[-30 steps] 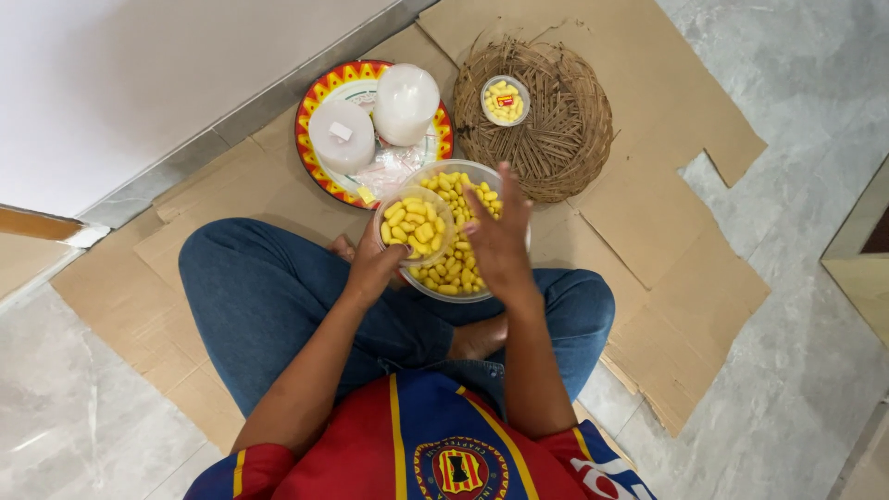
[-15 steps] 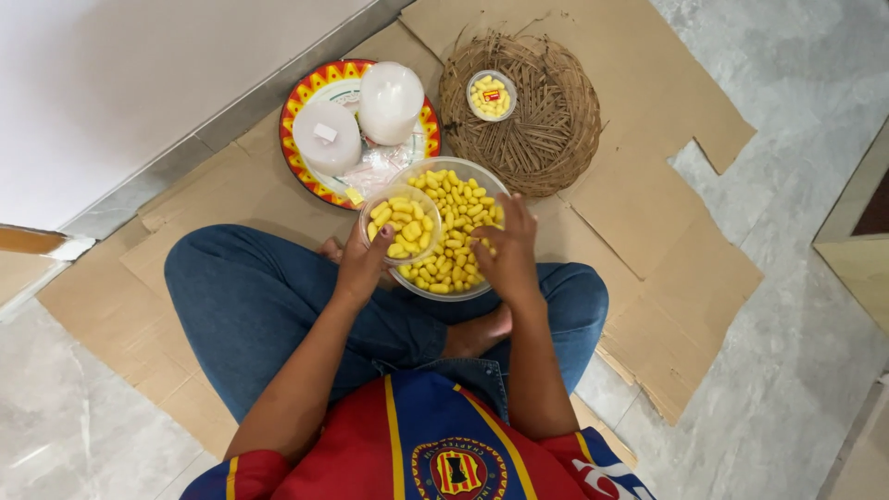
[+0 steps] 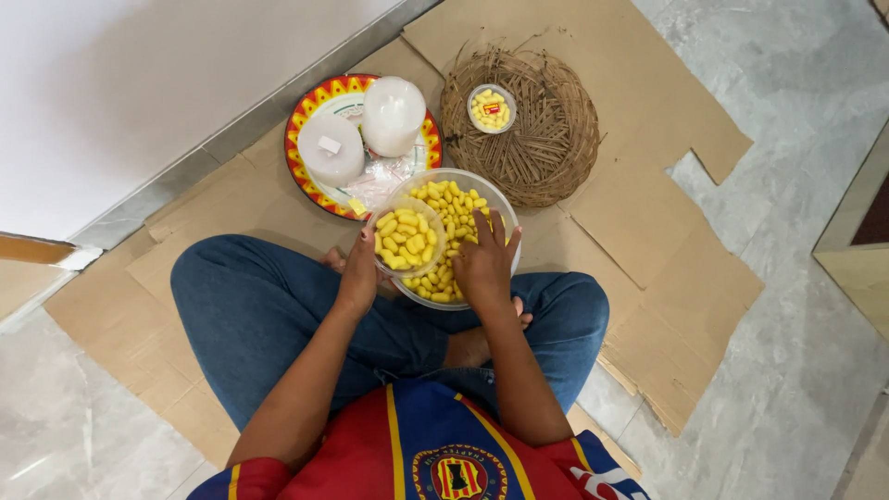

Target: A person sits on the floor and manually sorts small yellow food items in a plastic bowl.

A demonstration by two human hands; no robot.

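Fingers of your left hand (image 3: 359, 278) grip the small cup (image 3: 406, 238); your right hand (image 3: 483, 268) lies spread, empty, in the big bowl (image 3: 505, 215) of yellow pieces (image 3: 452, 204)

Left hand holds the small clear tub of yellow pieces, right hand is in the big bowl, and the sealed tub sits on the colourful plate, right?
Not quite. In the head view the sealed tub sits on the woven straw mat, not the colourful plate. The rest holds: left hand holds the small clear tub, right hand is in the big bowl.
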